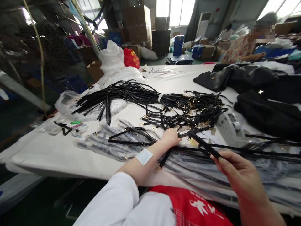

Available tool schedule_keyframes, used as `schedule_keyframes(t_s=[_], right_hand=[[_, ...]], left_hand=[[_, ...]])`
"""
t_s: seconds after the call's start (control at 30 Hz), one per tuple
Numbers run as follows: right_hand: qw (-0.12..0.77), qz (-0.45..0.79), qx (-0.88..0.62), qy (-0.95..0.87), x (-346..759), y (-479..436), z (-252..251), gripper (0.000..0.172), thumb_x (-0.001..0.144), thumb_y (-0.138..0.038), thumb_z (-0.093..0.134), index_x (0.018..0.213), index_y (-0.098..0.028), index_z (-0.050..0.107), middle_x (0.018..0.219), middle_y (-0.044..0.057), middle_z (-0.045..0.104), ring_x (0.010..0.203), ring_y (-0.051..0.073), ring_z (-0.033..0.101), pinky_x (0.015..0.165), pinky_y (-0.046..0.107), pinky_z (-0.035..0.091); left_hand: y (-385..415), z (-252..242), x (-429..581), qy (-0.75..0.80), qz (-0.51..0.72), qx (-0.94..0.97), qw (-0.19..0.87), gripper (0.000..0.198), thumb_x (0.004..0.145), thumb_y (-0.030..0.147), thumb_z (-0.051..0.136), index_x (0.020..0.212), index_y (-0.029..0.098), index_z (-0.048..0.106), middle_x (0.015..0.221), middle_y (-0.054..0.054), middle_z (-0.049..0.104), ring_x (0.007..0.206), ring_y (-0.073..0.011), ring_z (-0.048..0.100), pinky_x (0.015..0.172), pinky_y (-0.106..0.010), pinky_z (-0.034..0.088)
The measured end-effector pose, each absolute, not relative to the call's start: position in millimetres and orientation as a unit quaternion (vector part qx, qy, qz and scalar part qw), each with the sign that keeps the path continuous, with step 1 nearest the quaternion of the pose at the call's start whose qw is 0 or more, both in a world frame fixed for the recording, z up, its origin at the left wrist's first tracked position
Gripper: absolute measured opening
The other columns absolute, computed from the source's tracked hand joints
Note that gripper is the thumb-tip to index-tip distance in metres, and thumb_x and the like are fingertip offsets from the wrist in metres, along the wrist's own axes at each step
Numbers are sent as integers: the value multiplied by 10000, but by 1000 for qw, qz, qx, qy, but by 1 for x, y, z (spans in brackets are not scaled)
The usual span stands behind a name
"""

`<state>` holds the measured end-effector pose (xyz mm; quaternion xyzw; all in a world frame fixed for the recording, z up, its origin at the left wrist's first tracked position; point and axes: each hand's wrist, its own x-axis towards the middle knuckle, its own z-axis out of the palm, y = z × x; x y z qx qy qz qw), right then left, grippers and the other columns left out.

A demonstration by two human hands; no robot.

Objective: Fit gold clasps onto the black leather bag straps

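My left hand [171, 137] is closed around the end of a black strap with metal hardware, beside the pile of straps. Nearer the camera on the right, my right hand [235, 168] pinches a black strap [204, 144] between thumb and fingers; the strap slants up and left toward my left hand. Behind my hands lies a large bundle of black straps [138, 92] with gold clasps, tied by a white band [161, 97]. Under my arms, more straps lie in clear plastic wrapping [103, 142].
A white tape dispenser [229, 127] stands right of the bundle. Black bags [268, 113] are heaped at the right of the white table [54, 157]. Clear plastic bags lie left. Another person [240, 48] is at the back right, near boxes.
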<state>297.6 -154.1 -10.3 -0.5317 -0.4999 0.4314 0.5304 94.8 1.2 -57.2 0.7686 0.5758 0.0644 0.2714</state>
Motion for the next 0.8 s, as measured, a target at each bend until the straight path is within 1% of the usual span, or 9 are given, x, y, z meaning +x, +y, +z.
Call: schedule_keyframes(t_s=[0.1,0.2,0.3,0.4,0.47,0.53,0.67,0.73,0.8], right_hand=[[538,438,-533,-484,299,-153,-10,208,766,-384,783,865,-205,746,636,23,630,525,118,511,451,203,411],[559,447,-533,-451,301,-147,-11,241,747,-413,797,852,-202,744,617,26,627,519,119,502,446,204,405],[584,465,-516,-419,299,-137,-10,273,731,-449,804,806,-195,737,558,14,583,505,109,474,443,196,391],[582,497,-502,-403,294,-125,-6,322,717,-479,810,775,-173,732,612,37,625,501,88,455,453,183,386],[562,529,-495,-399,289,-117,-3,355,712,-498,810,763,-157,724,639,51,644,485,69,427,435,168,349],[538,562,-485,-400,283,-110,0,376,721,-511,801,741,-147,705,603,41,621,473,56,398,427,153,307],[510,596,-468,-407,272,-101,5,412,732,-536,785,724,-139,674,564,26,592,453,38,333,412,143,199],[500,598,-465,-420,268,-100,8,423,741,-547,772,729,-137,669,563,23,591,443,36,314,409,153,171],[488,595,-466,-437,267,-99,10,434,744,-560,761,723,-137,664,558,23,588,442,45,326,413,164,185]], left_hand=[[4,-59,105,572,64,767,283,227,840,246,670,1014,101,673,1117,-160,683,1100,-298,626,971,-486,476],[2,-50,98,553,103,766,313,173,889,196,572,1006,119,675,1086,-154,695,1036,-260,646,915,-404,500],[-5,-27,79,516,147,762,362,236,918,195,473,1063,137,650,970,-109,707,817,-180,661,703,-273,514],[-21,4,56,457,224,712,483,342,934,267,418,1237,155,529,883,-43,660,537,-81,506,464,-187,369],[-33,24,43,385,305,617,615,387,889,326,494,1243,168,494,830,-8,597,474,-52,378,407,-169,244],[-44,40,33,319,355,516,712,405,809,339,609,1168,177,513,741,32,519,459,-41,302,395,-167,162],[-58,54,26,288,353,473,754,372,741,332,677,1048,185,527,631,72,396,454,-48,250,390,-169,103],[-62,56,27,288,350,479,751,364,785,438,637,1019,178,535,625,70,377,456,-54,246,390,-175,92],[-65,57,30,304,358,489,735,453,833,589,551,994,165,553,609,70,363,450,-57,230,393,-185,81]])
